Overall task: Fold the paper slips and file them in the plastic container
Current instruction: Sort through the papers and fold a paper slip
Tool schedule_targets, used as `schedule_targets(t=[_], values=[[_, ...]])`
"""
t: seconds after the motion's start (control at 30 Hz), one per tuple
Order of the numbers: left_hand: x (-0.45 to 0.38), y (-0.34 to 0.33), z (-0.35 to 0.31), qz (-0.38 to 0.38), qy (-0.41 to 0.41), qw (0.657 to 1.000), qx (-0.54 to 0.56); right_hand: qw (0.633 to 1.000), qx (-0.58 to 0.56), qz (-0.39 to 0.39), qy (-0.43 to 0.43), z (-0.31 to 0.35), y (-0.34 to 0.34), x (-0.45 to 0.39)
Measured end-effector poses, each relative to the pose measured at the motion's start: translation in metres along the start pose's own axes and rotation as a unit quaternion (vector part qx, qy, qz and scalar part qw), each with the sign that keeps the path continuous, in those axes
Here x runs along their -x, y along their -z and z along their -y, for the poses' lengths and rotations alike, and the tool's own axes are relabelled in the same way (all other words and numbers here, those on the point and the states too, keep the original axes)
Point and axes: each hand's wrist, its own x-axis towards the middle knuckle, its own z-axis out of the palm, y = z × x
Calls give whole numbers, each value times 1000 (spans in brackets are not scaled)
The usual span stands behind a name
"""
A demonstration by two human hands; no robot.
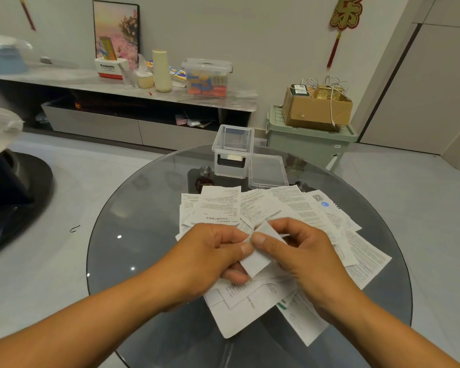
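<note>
A heap of white printed paper slips (298, 216) is spread over the middle of a round dark glass table (133, 229). Above the heap, my left hand (210, 258) and my right hand (303, 251) both pinch one small folded slip (259, 257) between thumbs and fingers. A clear plastic container (233, 150) stands open at the table's far edge, with something pale lying inside. Its clear lid (267, 171) lies flat just to its right.
A low grey sideboard (117, 83) along the wall carries boxes, a cream bottle and a lidded plastic tub. A green storage bin (308, 139) with a cardboard box (316, 107) on it stands behind the table. A black round stand (14, 192) is on the left.
</note>
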Motion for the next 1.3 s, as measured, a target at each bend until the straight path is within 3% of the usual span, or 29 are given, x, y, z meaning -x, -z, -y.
schedule_targets(t=[0.2,0.33,0.47,0.53,0.63,0.7,0.77,0.87,0.97,1.03,1.13,1.3], values=[[-2,8,-13,-49,-1,997,-52,1000,15,-17,21,-1,-5,-6],[-9,43,-14,-166,-3,983,-74,994,96,-40,39,0,-3,-15],[-20,112,4,-313,35,943,-103,966,236,-11,102,-6,5,-19],[-24,135,21,-342,69,927,-136,952,283,18,118,-7,-2,-26],[-29,142,42,-344,107,891,-276,929,344,55,127,-6,-19,-39],[-27,137,49,-361,94,835,-405,914,379,70,126,-8,-28,-48],[-25,133,53,-342,16,798,-496,899,412,78,127,-11,-34,-55],[-20,119,56,-200,-79,830,-515,878,453,84,130,-17,-40,-63],[-14,103,52,-105,9,844,-526,872,466,65,136,-21,-43,-72],[-15,102,51,-97,44,833,-542,863,476,32,167,-25,-42,-78],[-17,106,52,-91,57,850,-515,849,484,7,211,-27,-37,-81],[-4,93,30,-76,-56,891,-445,830,481,119,258,-12,-14,-47]])
